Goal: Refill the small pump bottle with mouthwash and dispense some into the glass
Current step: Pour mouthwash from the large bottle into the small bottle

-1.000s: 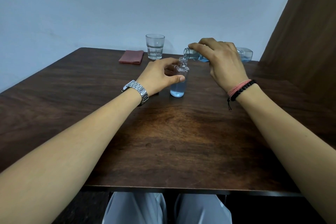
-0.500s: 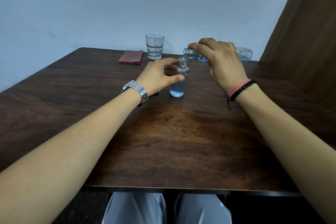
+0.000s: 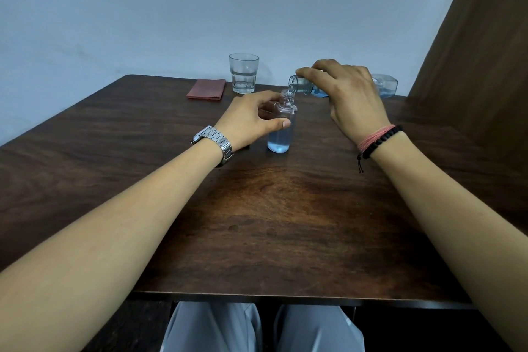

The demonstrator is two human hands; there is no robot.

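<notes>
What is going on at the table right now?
A person is refilling. The right hand grips a large clear mouthwash bottle tipped on its side, its mouth above the neck of a small clear plastic bottle. The left hand holds that small bottle upright on the dark wooden table; blue liquid fills its lower part. The clear drinking glass stands behind, beside a folded red cloth.

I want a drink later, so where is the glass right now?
In the head view the glass stands at the far edge of the table, by the wall, just right of the folded red cloth and behind the left hand.
</notes>
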